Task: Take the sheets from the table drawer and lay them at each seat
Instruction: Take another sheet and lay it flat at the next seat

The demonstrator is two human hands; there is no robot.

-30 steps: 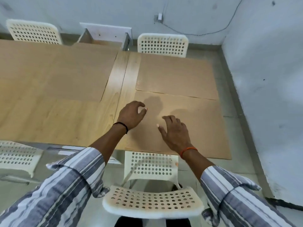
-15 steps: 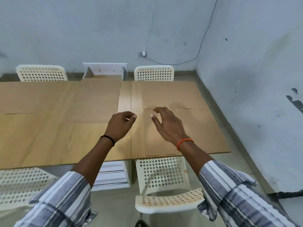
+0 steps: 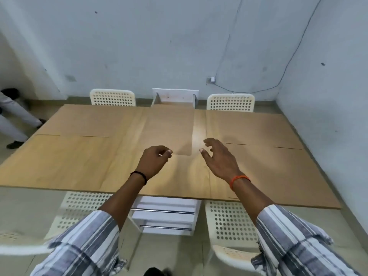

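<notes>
Several brown sheets lie flat on the wooden table point(image 3: 195, 176): a near right sheet point(image 3: 278, 176), a far right sheet point(image 3: 249, 128), a middle sheet point(image 3: 167, 130), and others on the left point(image 3: 59, 156). My left hand point(image 3: 153, 160) hovers with fingers curled shut, its fingertips by the middle sheet's near edge; whether they touch it I cannot tell. My right hand point(image 3: 219, 158) is open above the table's centre seam, fingers spread, holding nothing. A white drawer point(image 3: 175, 98) stands pulled out at the table's far side.
White perforated chairs stand at the far left point(image 3: 112, 97), far right point(image 3: 231, 102), near left point(image 3: 79, 208) and near right point(image 3: 231, 222). A white drawer unit point(image 3: 165, 214) with metal handles sits under the near edge. A person's legs point(image 3: 12, 116) are at the left. Walls close the right side.
Both hands have lifted off the near right sheet and shifted left toward the table's middle. The view has pulled back and now takes in the whole table.
</notes>
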